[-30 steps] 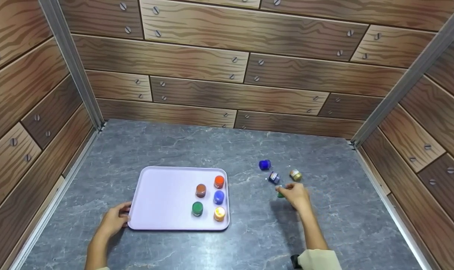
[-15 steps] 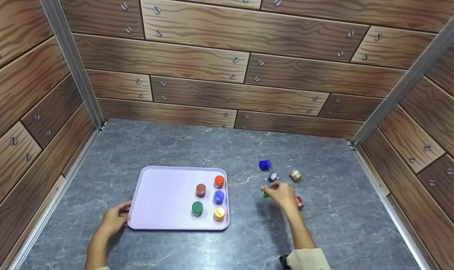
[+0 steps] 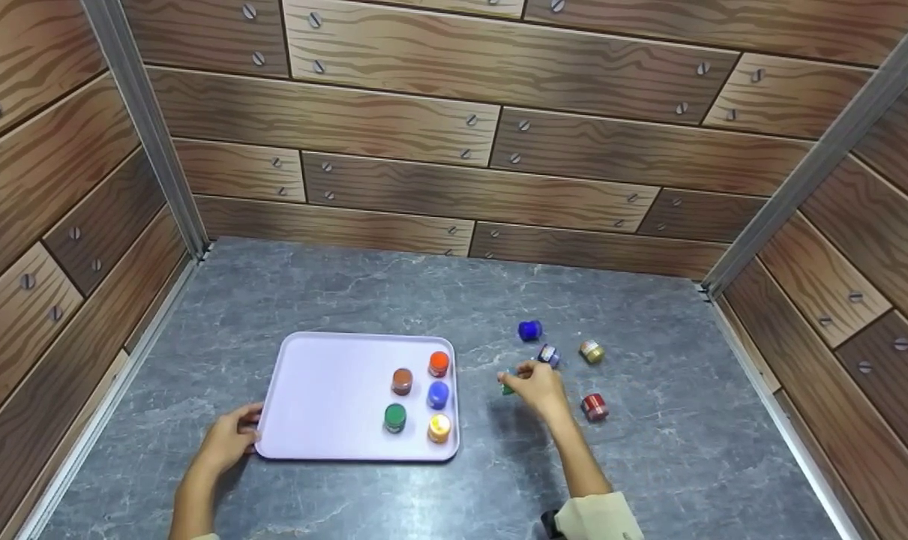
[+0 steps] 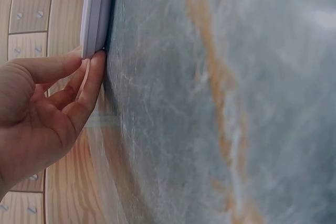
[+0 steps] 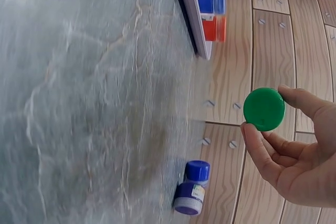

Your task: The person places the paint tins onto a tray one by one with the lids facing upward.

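A pale lilac tray point(image 3: 334, 397) lies on the grey marbled table. Its left edge is held by my left hand point(image 3: 225, 442), thumb on top and fingers beneath in the left wrist view. Standing at the tray's right side are small paint jars: red point(image 3: 439, 364), brown point(image 3: 402, 381), blue point(image 3: 438, 394), green point(image 3: 395, 418) and yellow-orange point(image 3: 439, 428). My right hand point(image 3: 541, 388) pinches another green-lidded paint jar point(image 5: 264, 109) between thumb and fingers. It hangs above the table to the right of the tray, its lid facing the right wrist camera.
On the table to the right lie more paint jars: a blue one point(image 3: 530, 330), a dark violet one point(image 3: 549, 355), a gold one point(image 3: 591, 351) and a dark red one point(image 3: 594, 406). Wood-patterned walls point(image 3: 394, 172) enclose the table at the back and sides.
My right hand has moved left toward the tray with the green paint jar, uncovering the dark red jar. My left hand and the tray have stayed in place.
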The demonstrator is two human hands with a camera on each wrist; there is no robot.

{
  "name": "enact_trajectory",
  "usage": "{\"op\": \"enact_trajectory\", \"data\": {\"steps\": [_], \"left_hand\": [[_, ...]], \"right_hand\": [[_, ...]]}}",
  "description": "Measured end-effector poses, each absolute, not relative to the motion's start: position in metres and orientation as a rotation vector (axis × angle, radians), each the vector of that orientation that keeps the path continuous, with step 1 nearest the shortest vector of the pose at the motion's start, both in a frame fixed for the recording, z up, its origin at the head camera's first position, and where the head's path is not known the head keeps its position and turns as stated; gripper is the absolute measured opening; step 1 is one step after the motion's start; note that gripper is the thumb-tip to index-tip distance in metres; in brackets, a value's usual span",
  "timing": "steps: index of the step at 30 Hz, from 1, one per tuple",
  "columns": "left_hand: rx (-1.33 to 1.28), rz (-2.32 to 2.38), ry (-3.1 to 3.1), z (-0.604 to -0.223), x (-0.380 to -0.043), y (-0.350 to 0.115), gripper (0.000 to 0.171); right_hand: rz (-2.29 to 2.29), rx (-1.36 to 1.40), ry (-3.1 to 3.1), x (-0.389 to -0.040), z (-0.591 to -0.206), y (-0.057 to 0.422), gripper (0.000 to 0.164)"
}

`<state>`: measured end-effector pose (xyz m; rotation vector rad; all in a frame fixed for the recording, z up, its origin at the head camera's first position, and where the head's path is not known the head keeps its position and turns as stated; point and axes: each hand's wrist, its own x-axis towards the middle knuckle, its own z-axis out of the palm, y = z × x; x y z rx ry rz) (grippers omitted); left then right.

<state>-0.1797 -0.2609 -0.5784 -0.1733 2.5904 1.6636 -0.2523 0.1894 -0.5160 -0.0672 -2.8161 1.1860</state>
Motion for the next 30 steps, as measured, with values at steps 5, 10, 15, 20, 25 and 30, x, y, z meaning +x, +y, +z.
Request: {"op": "enact_trajectory", "data": {"steps": [5, 10, 15, 20, 25, 30], "left_hand": [[-0.178, 1.655, 2.598, -0.579, -0.179, -0.262, 0.043], [-0.191, 1.672, 2.588, -0.578, -0.177, -0.262, 0.044], [-0.19, 1.669, 2.59, -0.577, -0.177, -0.262, 0.044], [-0.181, 1.674, 2.591, -0.578, -0.178, -0.262, 0.043], [-0.168, 1.669, 2.598, -0.578, -0.179, -0.261, 0.042], [-0.165, 1.664, 2.601, -0.577, -0.18, -0.26, 0.042]], "right_hand": [[1.195, -0.03, -2.783, -0.253, -0.52, 0.181, 0.039], [1.196, 0.002, -2.774, -0.252, -0.523, 0.172, 0.036], [1.199, 0.041, -2.78, -0.251, -0.522, 0.163, 0.035], [1.208, 0.087, -2.786, -0.25, -0.519, 0.151, 0.036], [1.227, 0.109, -2.807, -0.25, -0.516, 0.14, 0.038], [1.235, 0.156, -2.806, -0.251, -0.514, 0.131, 0.038]]}}
